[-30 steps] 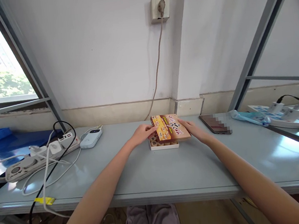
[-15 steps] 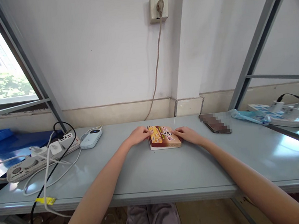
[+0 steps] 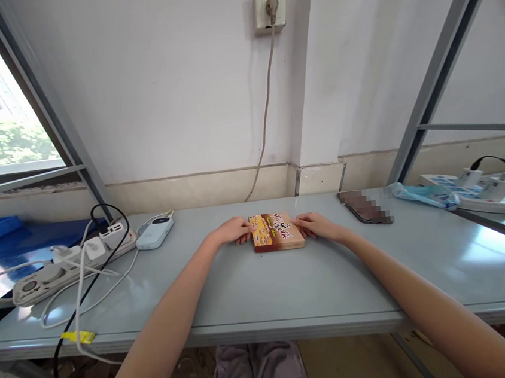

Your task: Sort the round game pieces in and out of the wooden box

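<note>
A small flat box (image 3: 277, 232), yellow and pinkish tan on top with a brown front edge, lies on the grey table (image 3: 263, 290) in front of me. My left hand (image 3: 235, 230) pinches its left side, fingers closed. On the opposite side, my right hand (image 3: 314, 226) grips the right edge between thumb and fingers. Dark lettering and a picture of small round pieces cover the top of the box.
At the left lie a power strip (image 3: 43, 283) with white and black cables and a pale blue device (image 3: 155, 233). A dark phone (image 3: 367, 208) and a light blue plastic packet (image 3: 422, 196) are at the right.
The box's brown front face now comes down to the table, where a white strip showed below it before. Both hands remain at its sides.
</note>
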A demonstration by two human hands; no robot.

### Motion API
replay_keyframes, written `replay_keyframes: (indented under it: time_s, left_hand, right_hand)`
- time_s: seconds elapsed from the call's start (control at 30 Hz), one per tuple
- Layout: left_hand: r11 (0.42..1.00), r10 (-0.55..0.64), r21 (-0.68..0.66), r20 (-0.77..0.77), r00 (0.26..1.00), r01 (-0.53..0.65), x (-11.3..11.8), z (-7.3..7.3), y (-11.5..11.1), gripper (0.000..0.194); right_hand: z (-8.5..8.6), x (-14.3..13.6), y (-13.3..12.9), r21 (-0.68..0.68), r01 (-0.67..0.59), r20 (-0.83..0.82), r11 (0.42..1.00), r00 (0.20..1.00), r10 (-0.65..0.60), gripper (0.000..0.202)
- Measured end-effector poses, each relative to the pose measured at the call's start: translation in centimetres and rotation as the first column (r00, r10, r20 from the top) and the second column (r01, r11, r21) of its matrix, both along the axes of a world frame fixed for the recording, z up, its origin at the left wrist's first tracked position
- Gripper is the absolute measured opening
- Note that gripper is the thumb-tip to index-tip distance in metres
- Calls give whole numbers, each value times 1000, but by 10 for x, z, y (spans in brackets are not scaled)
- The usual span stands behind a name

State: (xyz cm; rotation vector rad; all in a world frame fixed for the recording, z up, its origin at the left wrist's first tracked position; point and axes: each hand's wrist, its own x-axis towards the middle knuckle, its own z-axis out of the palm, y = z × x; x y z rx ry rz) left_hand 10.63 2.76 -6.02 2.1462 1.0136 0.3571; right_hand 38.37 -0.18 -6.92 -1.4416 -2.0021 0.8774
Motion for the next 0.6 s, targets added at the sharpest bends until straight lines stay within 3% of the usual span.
replay_keyframes:
  time_s: [0.1, 0.2, 0.37, 0.43, 0.5, 0.6]
  left_hand:
    - [989, 92, 117, -4, 996, -91, 1, -3, 0, 46]
    - [951, 181, 257, -5, 983, -174, 0, -4, -1, 44]
    - [841, 278, 479, 19, 961, -252, 2, 2, -4, 39]
    - [756, 310, 571, 117, 943, -320, 11, 8, -14, 40]
    - [711, 304, 557, 308, 902, -430, 25, 14, -34, 42]
    - [657, 110, 559, 592, 798, -505, 49, 20, -80, 42]
  right_hand:
    - [3, 11, 4, -158, 71, -301, 985, 947, -117, 42]
    - [12, 19, 2, -164, 143, -536, 976, 818, -210, 38]
    - [23, 19, -6, -150, 256, -676, 955, 678, -288, 36]
    - [23, 17, -7, -159, 267, -684, 950, 665, -302, 36]
    - [22, 16, -6, -161, 271, -689, 949, 658, -305, 36]
    - [19, 16, -5, -153, 261, -709, 953, 643, -290, 38]
